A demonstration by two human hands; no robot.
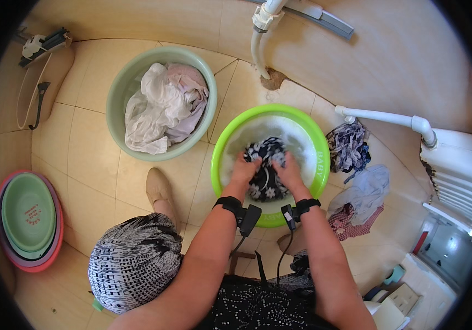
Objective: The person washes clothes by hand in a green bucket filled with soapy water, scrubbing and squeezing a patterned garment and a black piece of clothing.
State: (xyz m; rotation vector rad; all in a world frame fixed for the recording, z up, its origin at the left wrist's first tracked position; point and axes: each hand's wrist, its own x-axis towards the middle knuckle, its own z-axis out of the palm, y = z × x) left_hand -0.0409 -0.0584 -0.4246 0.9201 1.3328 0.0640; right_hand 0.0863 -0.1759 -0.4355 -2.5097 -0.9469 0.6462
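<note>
A bright green-rimmed basin [325, 159] of sudsy water stands on the floor in front of me. In it lies a bunched black garment with a white flower pattern [263, 184], wet among the foam. My left hand [243, 169] grips its left side, fingers curled into the fabric. On the opposite side my right hand [287, 172] is closed on the same garment, the two hands a short way apart. Some fingertips are hidden in the folds. Each wrist wears a black strap with a small device and a cable.
A pale green basin [112, 104] holding white and pinkish laundry [161, 104] stands at the far left. Dark patterned cloth [348, 144], a light-blue garment [365, 190] and red checked cloth [351, 223] lie right of my basin. Stacked basins [27, 206] are left; a white radiator [456, 181] is right.
</note>
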